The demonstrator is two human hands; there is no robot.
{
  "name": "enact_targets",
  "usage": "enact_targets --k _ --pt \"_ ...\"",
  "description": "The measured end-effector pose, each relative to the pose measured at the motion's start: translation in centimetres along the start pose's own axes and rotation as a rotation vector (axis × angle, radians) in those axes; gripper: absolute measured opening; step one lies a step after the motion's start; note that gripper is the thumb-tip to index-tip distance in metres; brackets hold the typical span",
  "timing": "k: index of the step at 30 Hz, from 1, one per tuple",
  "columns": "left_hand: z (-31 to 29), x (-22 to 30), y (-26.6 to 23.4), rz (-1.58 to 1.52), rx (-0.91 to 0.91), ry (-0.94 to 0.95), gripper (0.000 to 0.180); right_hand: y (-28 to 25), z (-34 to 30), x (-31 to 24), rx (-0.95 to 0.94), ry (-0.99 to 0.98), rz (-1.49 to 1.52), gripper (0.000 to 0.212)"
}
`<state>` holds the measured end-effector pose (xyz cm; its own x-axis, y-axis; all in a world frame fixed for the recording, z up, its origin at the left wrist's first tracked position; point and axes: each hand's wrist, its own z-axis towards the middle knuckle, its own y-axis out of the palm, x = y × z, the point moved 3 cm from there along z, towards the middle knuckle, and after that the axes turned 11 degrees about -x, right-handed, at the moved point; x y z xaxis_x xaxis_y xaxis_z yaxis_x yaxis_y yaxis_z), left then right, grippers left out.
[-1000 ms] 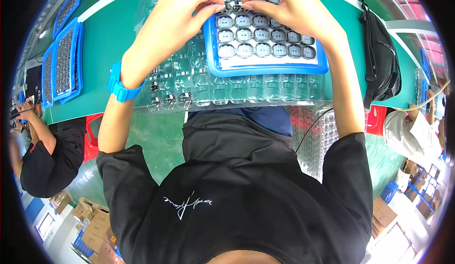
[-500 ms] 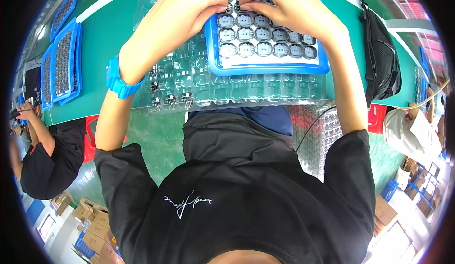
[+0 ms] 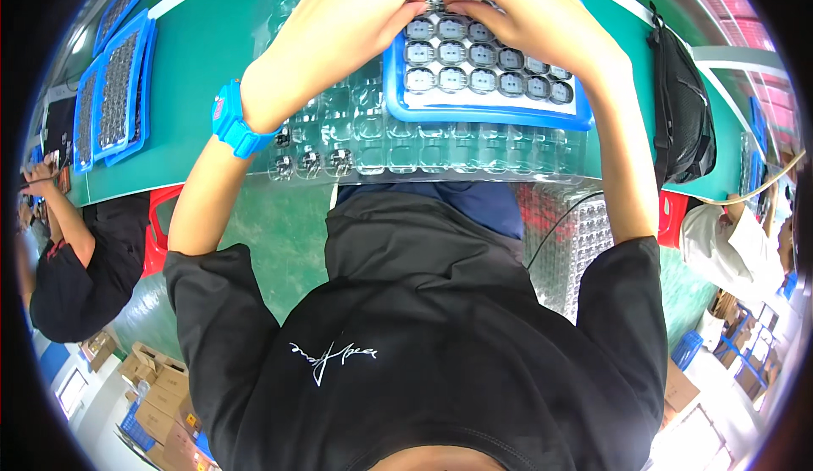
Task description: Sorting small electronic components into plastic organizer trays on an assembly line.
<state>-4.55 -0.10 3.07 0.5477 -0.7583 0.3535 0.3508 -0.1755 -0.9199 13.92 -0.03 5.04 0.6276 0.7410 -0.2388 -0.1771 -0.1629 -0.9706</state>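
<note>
A blue tray (image 3: 474,114) holding rows of small round dark parts (image 3: 483,80) lies on a clear plastic blister sheet (image 3: 373,154) on the green table. My left hand (image 3: 347,22) and my right hand (image 3: 525,14) meet fingertip to fingertip over the tray's far rows, pinching at a small part there. The part itself is too small and hidden by the fingers to make out. A bright blue watch (image 3: 235,124) is on my left wrist.
Blue trays of dark parts (image 3: 114,90) are stacked at the table's left end. A black bag (image 3: 682,115) lies on the right. A person in black (image 3: 68,251) sits at left, another person in white (image 3: 732,242) at right. Cardboard boxes (image 3: 157,378) stand on the floor.
Both hands have stayed together at the tray's far rows, with only small finger shifts. The view has tilted slightly, so tray and hands sit a little higher.
</note>
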Motion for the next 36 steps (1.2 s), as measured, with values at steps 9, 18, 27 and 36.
enact_targets --k 9,18,27,36 --pt "-12.9 -1.0 -3.5 -0.124 -0.023 -0.338 0.023 4.0 -0.4 -10.4 0.198 -0.049 0.200 0.022" --pt "-15.4 -1.4 -1.1 -0.186 -0.097 -0.412 0.019 8.8 4.1 -14.1 0.230 -0.039 0.198 0.025" --pt "-12.6 -2.6 -4.2 -0.137 0.144 -0.326 0.009 11.0 6.6 -15.6 0.175 0.164 0.147 0.015" --pt "-4.0 -1.0 -2.8 -0.155 0.076 -0.028 0.010 3.2 -2.0 -4.0 0.383 0.060 0.213 0.012"
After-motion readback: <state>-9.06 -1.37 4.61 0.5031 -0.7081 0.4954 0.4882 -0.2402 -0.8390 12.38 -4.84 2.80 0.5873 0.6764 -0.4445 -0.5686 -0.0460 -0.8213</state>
